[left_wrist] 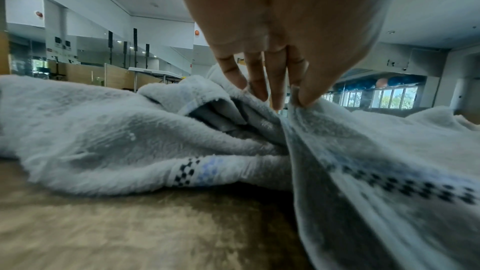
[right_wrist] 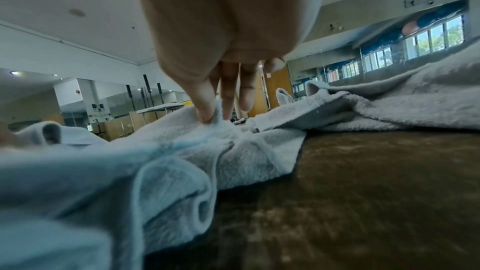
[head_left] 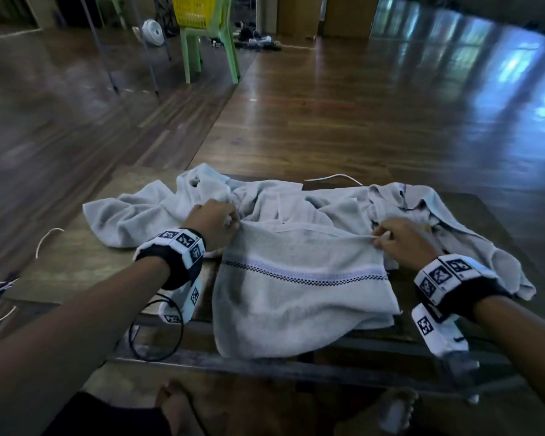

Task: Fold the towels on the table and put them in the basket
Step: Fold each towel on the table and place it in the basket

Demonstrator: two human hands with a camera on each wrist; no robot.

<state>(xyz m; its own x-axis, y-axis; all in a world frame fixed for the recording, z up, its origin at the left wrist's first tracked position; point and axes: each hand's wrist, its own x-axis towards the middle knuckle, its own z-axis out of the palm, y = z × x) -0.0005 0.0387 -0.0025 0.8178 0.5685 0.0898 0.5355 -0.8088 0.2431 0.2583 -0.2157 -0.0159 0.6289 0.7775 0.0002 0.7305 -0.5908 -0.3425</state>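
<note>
A pale grey towel [head_left: 299, 297] with a checked stripe hangs over the near edge of the wooden table [head_left: 76, 265]. My left hand [head_left: 216, 220] pinches its far left corner, and my right hand [head_left: 400, 240] pinches its far right corner. In the left wrist view thumb and forefinger of the left hand [left_wrist: 296, 98] nip the towel [left_wrist: 389, 171] edge. The right wrist view has the right hand [right_wrist: 207, 114] pinching the towel [right_wrist: 78, 171] too. More crumpled towels [head_left: 158, 209] lie behind and to the right [head_left: 472, 234]. A yellow basket [head_left: 194, 9] sits on a green chair far off.
The green chair [head_left: 211, 55] stands on the wooden floor well beyond the table, with a white fan [head_left: 153, 32] beside it. White cords [head_left: 46, 240] lie on the table's left part, and a black cable [head_left: 155, 335] loops at its near edge.
</note>
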